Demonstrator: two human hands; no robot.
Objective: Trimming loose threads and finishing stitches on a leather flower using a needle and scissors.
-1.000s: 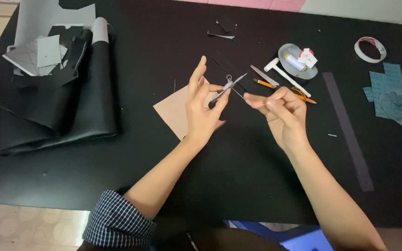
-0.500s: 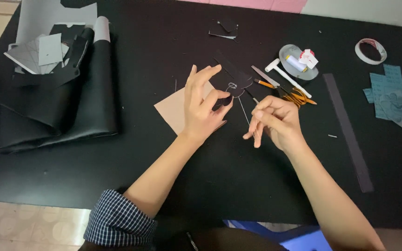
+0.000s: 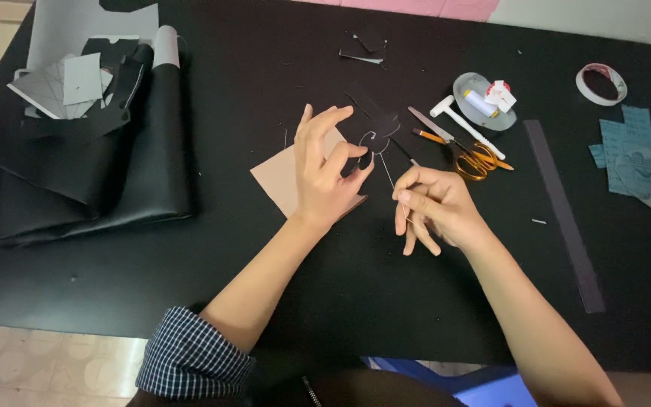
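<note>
black leather piece (image 3: 374, 113): small dark strip, lies on the table just above the left hand's fingertips; hard to separate from the black surface.
thread (image 3: 387, 172): thin pale line, runs from a loop near the leather piece down to the right hand.
left hand (image 3: 327, 173): palm down on the tan sheet, fingers partly spread; thumb and index tips near the thread loop. Can't tell if they pinch anything.
right hand (image 3: 429, 205): fingers curled together, pinching the thread's lower end; a thin needle-like tip shows just above the fingers, too small to confirm.
tan sheet (image 3: 279, 179): flat kraft-coloured piece under the left hand, corner sticking out left.
scissors (image 3: 467, 151): orange-handled, just right of the leather piece, blades pointing up-left.
white tool (image 3: 464, 123): hammer-shaped, lies beside the scissors.
grey dish (image 3: 470, 84): round, holds small white items, upper right of the scissors.
dark strip (image 3: 565, 218): long and narrow, well right of the right hand.
tape roll (image 3: 601, 83): far upper right.
blue-grey sheets (image 3: 634, 157): right edge.
black leather roll (image 3: 107, 166): folded stack, far left, grey paper patterns on top.
table (image 3: 265, 60): black, carries everything.
</note>
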